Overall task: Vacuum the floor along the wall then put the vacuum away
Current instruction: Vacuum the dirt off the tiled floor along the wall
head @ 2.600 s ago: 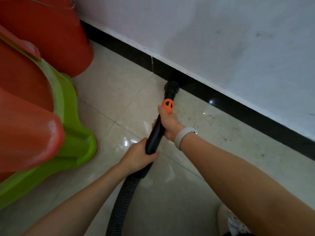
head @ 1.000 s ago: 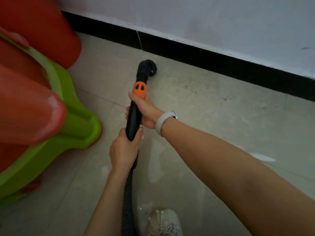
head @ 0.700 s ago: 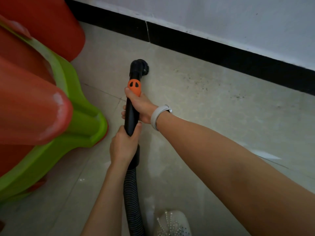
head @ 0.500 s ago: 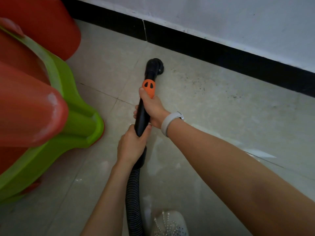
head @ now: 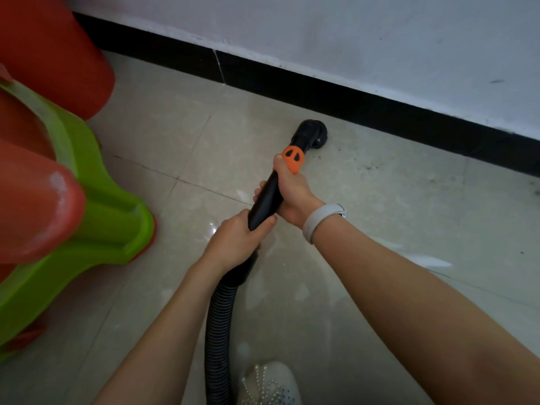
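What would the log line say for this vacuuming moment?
left hand: holds wand | right hand: holds wand | brush: on floor near baseboard

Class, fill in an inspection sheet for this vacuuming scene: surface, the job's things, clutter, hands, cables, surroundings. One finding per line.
Surface: pale glossy tiled floor, dark specks near the baseboard to the right of the nozzle.
Job's things: black vacuum wand with orange slider; round nozzle on the floor close to the baseboard.
Clutter: red and green plastic furniture at left.
Hands: left hand grips the wand's lower end; right hand, with a wristband, grips higher up.
Cables: ribbed hose runs back toward the person; no cords seen.
Surroundings: white wall, black baseboard, a white shoe.
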A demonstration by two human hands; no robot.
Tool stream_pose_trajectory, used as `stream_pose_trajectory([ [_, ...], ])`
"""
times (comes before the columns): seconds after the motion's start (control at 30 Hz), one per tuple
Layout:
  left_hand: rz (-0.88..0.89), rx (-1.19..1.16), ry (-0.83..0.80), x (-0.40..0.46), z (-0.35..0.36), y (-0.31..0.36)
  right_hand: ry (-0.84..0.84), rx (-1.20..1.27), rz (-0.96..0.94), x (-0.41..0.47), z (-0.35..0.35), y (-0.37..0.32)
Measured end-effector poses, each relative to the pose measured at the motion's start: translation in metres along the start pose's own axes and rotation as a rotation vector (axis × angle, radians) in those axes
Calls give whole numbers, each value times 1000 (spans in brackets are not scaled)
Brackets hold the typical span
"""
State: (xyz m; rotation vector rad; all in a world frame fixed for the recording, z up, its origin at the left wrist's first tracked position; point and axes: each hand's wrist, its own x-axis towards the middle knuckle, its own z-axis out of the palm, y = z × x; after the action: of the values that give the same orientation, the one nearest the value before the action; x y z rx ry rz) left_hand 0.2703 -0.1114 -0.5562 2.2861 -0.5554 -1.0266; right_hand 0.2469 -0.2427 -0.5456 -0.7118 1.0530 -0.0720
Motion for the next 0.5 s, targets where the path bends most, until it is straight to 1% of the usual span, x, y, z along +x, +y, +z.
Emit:
stream_pose_trajectory([
  [0.1,73,40,-45,13,2,21,34,66,-11,2,-15,-17],
  [0.17,92,34,-65,16,9,30,44,99,-16,3,-26,-24],
  [0.33,100,101,-91,2,27,23,29,154,30,1,-55,-12],
  [0.43,115,137,-92,-13,30,9,99,213,47,6,-69,-11],
  [0.5,108,141,-104,-23,34,2,168,209,47,11,-72,-13],
])
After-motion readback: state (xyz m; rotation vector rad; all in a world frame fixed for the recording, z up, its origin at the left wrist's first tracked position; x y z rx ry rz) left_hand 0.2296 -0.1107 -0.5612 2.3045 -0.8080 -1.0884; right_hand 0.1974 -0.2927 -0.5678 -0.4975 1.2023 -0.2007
